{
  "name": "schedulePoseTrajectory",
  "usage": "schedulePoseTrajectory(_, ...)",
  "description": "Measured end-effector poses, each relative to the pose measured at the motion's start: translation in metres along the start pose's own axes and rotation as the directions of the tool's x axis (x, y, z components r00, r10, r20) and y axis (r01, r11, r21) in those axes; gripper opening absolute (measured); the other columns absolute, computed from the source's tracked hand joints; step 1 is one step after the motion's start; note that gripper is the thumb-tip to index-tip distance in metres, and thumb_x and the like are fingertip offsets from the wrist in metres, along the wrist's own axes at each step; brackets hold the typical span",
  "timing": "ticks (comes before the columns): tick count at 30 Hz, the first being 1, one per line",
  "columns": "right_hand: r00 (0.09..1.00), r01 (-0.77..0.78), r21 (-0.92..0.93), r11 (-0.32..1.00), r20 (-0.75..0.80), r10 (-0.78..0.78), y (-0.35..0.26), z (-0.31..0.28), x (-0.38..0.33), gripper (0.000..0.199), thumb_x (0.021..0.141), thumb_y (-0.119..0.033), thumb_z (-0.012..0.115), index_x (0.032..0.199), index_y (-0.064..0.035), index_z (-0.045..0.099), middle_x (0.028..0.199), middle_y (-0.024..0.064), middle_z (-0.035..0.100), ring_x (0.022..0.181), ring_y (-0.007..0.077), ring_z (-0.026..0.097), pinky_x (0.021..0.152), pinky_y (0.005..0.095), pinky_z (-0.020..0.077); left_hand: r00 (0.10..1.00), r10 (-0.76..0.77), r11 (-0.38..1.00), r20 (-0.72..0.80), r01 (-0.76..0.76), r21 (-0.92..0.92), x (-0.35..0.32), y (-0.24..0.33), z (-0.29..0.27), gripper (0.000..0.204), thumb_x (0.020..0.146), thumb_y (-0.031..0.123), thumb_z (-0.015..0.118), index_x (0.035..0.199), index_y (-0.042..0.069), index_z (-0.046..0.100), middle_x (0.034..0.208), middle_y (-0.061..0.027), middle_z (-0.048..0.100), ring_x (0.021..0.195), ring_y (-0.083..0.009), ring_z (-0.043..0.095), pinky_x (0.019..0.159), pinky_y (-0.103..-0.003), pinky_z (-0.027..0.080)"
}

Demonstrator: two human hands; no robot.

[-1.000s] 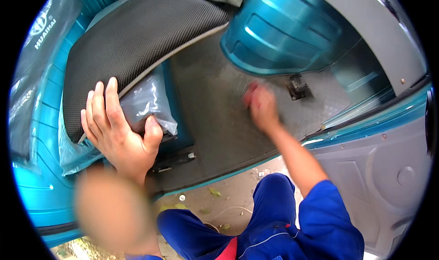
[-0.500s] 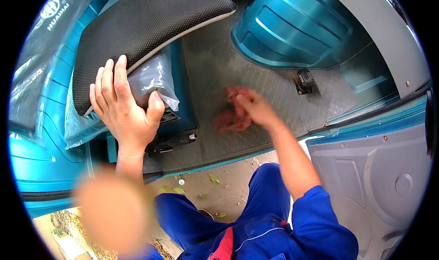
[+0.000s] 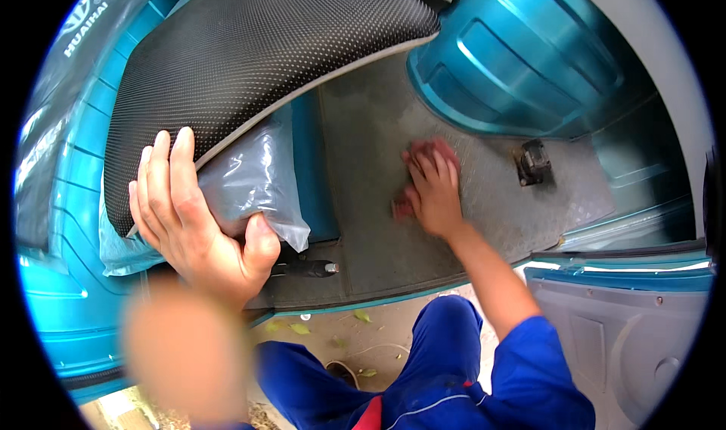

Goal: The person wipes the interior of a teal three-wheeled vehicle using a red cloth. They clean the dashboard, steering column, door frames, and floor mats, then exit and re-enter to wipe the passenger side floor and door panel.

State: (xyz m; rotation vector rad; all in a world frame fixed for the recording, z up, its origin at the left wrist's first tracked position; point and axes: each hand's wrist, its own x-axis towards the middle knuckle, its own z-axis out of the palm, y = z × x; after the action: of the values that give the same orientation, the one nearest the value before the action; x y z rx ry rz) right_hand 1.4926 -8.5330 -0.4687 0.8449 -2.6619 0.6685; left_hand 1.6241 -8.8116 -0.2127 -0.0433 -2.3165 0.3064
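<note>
My left hand [image 3: 193,222] lies with its fingers stretched along the edge of a black mesh seat cushion [image 3: 265,44]. Its thumb rests against the clear plastic wrap [image 3: 249,176] under that cushion. My right hand [image 3: 437,195] presses a crumpled red cloth [image 3: 446,154] onto the grey floor mat [image 3: 370,135] of a teal vehicle cabin. Part of the cloth shows beyond the fingers and more at the thumb side; the rest is hidden under the palm.
A black pedal [image 3: 534,163] stands on the floor to the right of the cloth. Beyond it bulges a teal panel [image 3: 514,59]. A dark lever [image 3: 306,268] lies below the seat. At right hangs a grey door panel [image 3: 605,332]. A blurred round shape covers the lower left.
The view has shifted, so the cabin appears lower and farther right. My right hand has turned flatter over the red cloth, fingers pointing away. My left hand stays at the cushion.
</note>
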Motion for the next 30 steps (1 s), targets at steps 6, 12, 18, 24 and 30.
schedulePoseTrajectory(6,0.985,0.173,-0.067,0.983,0.018,-0.172,0.058,0.101,0.177,0.056,0.097,-0.028,0.062,0.148,-0.0078,0.056,0.156,0.0132,0.049,0.149,0.0406,0.034,0.122,0.0541,0.0232,0.998,0.025,0.999,0.054,-0.027,0.024,0.000,0.001,-0.002,0.085,0.095,0.056,0.038,0.155,-0.005,0.040,0.156,-0.0223,0.047,0.149,-0.0399,0.039,0.124,-0.055,0.020)
schedulePoseTrajectory(12,0.990,0.047,-0.105,0.993,0.138,-0.032,0.029,0.146,0.271,0.052,0.097,-0.031,0.063,0.146,-0.0143,0.060,0.152,0.0097,0.054,0.146,0.0338,0.039,0.120,0.0486,0.0273,0.992,0.059,0.998,0.111,-0.063,0.031,-0.001,0.002,-0.002,0.087,0.095,0.058,0.036,0.155,-0.006,0.039,0.156,-0.0235,0.046,0.148,-0.0407,0.039,0.123,-0.054,0.021)
schedulePoseTrajectory(18,0.962,0.271,0.150,0.951,-0.027,-0.270,-0.029,0.135,0.165,0.037,0.090,-0.020,0.071,0.125,-0.0108,0.072,0.133,0.0094,0.068,0.129,0.0321,0.057,0.115,0.0509,0.0371,0.992,0.034,0.999,0.117,-0.030,-0.032,0.006,-0.006,0.006,0.091,0.091,0.065,0.044,0.154,-0.001,0.043,0.151,-0.0235,0.049,0.143,-0.0410,0.044,0.121,-0.053,0.024)
schedulePoseTrajectory(24,0.971,0.099,0.609,0.787,0.112,-0.209,-0.038,0.041,0.104,0.019,0.096,-0.011,0.063,0.110,-0.0034,0.074,0.106,0.0134,0.074,0.107,0.0292,0.069,0.095,0.0465,0.0520,1.000,-0.021,0.989,0.016,0.023,-0.146,0.026,-0.030,0.012,0.084,0.076,0.071,0.066,0.123,0.002,0.063,0.116,-0.0150,0.064,0.111,-0.0340,0.060,0.101,-0.045,0.039)
schedulePoseTrajectory(30,0.974,-0.057,0.538,0.841,-0.155,0.165,-0.005,0.083,0.296,0.027,0.103,-0.020,0.056,0.112,-0.0003,0.072,0.101,0.0131,0.073,0.091,0.0248,0.068,0.082,0.0378,0.0540,0.996,-0.066,0.982,0.067,0.076,-0.175,0.017,-0.020,0.001,0.088,0.088,0.075,0.049,0.129,-0.003,0.058,0.127,-0.0172,0.061,0.121,-0.0332,0.054,0.109,-0.043,0.033)
